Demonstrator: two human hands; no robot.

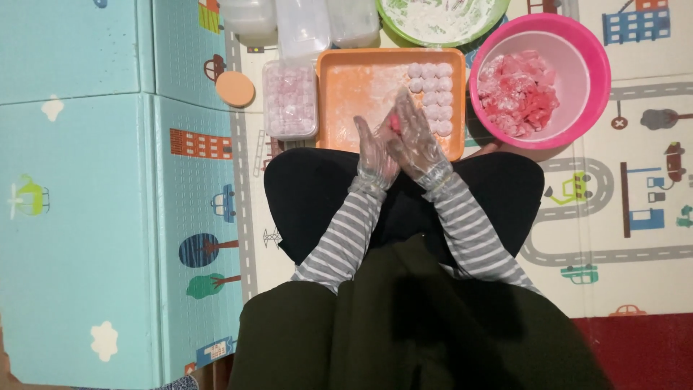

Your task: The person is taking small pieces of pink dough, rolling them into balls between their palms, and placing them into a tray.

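Both my hands wear clear plastic gloves and press together palm to palm over the near edge of an orange tray (346, 87). My left hand (375, 155) sits under my right hand (413, 141), and a pink lump of dough (395, 123) shows between them. Several floured pale pink balls (435, 97) stand in rows at the tray's right side. A pink bowl (595, 72) to the right holds red-pink dough pieces (518, 94).
A clear plastic box of pink balls (290, 101) stands left of the tray. A green bowl of white flour (440, 18) and clear containers (303, 25) lie beyond it. An orange round lid (235, 89) rests on the patterned play mat (94, 180).
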